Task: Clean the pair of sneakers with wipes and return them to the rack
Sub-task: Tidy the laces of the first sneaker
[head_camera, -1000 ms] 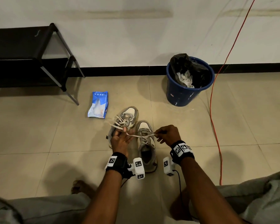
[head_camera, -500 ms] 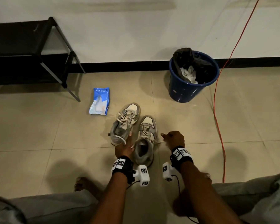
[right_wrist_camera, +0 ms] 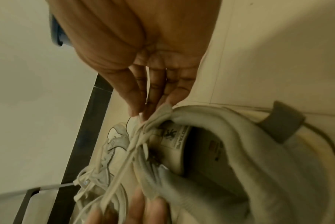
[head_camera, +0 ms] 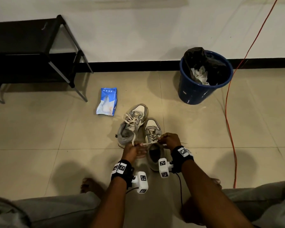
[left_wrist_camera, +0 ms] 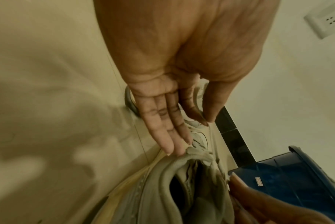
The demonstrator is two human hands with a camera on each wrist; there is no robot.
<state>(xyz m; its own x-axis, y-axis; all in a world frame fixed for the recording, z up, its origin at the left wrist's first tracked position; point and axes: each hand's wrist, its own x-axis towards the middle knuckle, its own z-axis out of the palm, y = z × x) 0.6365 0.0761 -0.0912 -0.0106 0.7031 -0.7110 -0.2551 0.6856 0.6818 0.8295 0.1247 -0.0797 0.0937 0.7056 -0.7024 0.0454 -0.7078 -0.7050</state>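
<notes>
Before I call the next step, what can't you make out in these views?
- Left hand grip on the lace: blurred in the wrist views.
- Shoe rack: cut off by the head view's left edge.
- Bin contents: mostly hidden by its black liner.
- Wipes pack print: too small.

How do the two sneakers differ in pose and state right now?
The left sneaker angles its toe away to the right and lies farther from the person; the right sneaker points nearly straight and sits nearer. The left sneaker's laces lie loose and untouched; the right sneaker's lace is pulled taut between the left hand and right hand. Both are grey and white and stand upright on the floor.
</notes>
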